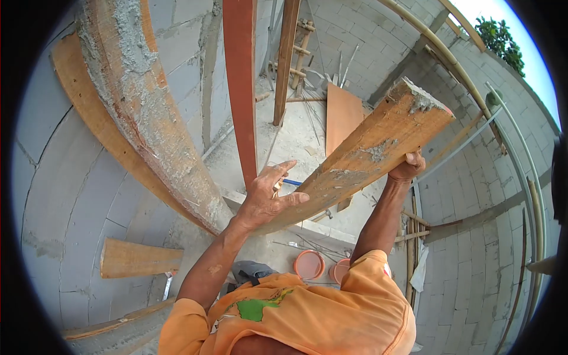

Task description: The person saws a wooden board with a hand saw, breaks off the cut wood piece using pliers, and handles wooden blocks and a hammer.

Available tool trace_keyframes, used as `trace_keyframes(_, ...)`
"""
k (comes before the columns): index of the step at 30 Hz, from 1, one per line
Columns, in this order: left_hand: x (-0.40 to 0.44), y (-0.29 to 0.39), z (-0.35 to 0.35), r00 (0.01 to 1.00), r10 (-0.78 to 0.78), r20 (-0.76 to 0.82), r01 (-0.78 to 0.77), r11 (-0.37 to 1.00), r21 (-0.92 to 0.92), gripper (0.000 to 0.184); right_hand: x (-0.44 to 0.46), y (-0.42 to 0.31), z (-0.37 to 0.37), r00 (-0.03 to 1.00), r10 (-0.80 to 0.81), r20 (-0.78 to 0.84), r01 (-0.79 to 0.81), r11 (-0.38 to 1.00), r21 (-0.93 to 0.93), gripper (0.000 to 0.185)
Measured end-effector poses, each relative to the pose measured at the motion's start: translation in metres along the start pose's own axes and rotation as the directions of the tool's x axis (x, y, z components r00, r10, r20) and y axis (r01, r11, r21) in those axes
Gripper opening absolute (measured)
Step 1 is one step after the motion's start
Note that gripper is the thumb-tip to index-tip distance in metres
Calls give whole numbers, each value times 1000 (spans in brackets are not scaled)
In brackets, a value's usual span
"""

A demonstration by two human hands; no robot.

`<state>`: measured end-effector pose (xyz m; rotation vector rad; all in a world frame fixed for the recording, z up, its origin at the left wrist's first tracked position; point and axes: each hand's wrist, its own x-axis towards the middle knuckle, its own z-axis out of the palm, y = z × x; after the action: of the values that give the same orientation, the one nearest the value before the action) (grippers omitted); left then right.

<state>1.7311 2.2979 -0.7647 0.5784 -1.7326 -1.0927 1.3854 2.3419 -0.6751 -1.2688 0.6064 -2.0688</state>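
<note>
A thick wooden plank (361, 160), spotted with dried mortar, slants up from my left hand toward the upper right. My right hand (407, 166) is closed round its right edge near the high end, with the fingers hidden behind. My left hand (269, 196) is at the plank's left side, thumb over the wood and index finger stretched out. A thin blue stick (291, 182) pokes out from its fingers, with a small whitish part by the knuckles; it looks held there, but its kind is unclear. The plank's low end is partly hidden by my left forearm.
A mortar-crusted beam (160, 130) rises at the left, beside a red-brown post (241, 89). Two pinkish buckets (309, 265) stand on the floor below. A hammer (323, 215) lies past the low ledge. Grey block walls (467, 254) surround the space.
</note>
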Motion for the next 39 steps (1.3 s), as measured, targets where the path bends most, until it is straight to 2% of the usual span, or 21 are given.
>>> trace_keyframes(1,0,-7,18,997,52,51,-54,998,31,66,1,-4,-7,999,-10,51,6,997,73,75)
trace_keyframes(2,-2,-11,32,990,100,101,-106,993,60,65,0,-9,-13,999,-5,36,3,998,55,75)
trace_keyframes(3,-5,-5,42,984,76,158,-80,997,20,53,-3,-12,-14,999,-2,53,0,1000,30,76)
trace_keyframes(4,-8,-6,51,982,63,177,-65,998,7,53,-6,-16,-18,998,1,66,-2,1000,8,77)
trace_keyframes(5,-10,-9,60,987,69,144,-69,998,-7,43,-6,-20,-25,988,16,151,-27,997,73,73)
trace_keyframes(6,-13,-11,68,992,71,105,-69,997,-17,34,-7,-24,-31,991,26,130,-35,997,66,73)
trace_keyframes(7,-14,-13,74,981,175,82,-178,984,23,28,-7,-25,-34,988,31,154,-48,993,106,70)
trace_keyframes(11,-20,-7,87,976,202,83,-208,975,73,25,-9,-28,-43,971,76,228,-119,976,181,59)
trace_keyframes(14,-18,-5,105,976,216,17,-216,975,48,24,-13,-32,-65,984,93,150,-125,967,223,56)
trace_keyframes(16,-18,-8,115,973,229,-29,-227,972,60,24,-18,-32,-64,994,106,34,-106,994,-3,59)
trace_keyframes(18,-22,-10,124,976,215,-20,-213,974,83,28,-26,-33,-69,993,115,29,-116,992,48,63)
trace_keyframes(20,-28,-8,130,980,198,22,-199,978,61,36,-31,-38,-75,986,63,157,-62,998,-12,64)
trace_keyframes(21,-37,-10,134,984,176,30,-177,982,66,36,-37,-41,-74,987,78,141,-78,997,-3,64)
trace_keyframes(23,-50,-15,140,974,223,41,-227,968,106,44,-47,-49,-74,965,-64,255,89,992,-86,62)
trace_keyframes(24,-60,-20,146,975,214,53,-218,970,105,44,-54,-56,-85,969,-61,240,84,993,-86,62)
trace_keyframes(27,-87,-48,166,979,122,165,-154,968,200,52,-59,-78,-112,941,82,327,-79,997,-21,49)
trace_keyframes(29,-95,-49,173,973,128,193,-167,965,202,50,-63,-89,-133,901,162,403,-187,982,23,49)
trace_keyframes(33,-99,-54,191,961,134,244,-188,959,212,47,-79,-111,-168,890,249,381,-301,950,81,56)
trace_keyframes(35,-105,-63,199,952,122,282,-183,962,201,48,-89,-124,-170,910,238,340,-279,957,77,56)
trace_keyframes(37,-116,-83,205,951,73,301,-150,959,240,47,-97,-126,-167,933,173,317,-201,978,57,51)
trace_keyframes(39,-122,-91,213,931,98,351,-180,961,209,45,-107,-131,-180,950,91,298,-110,993,50,46)
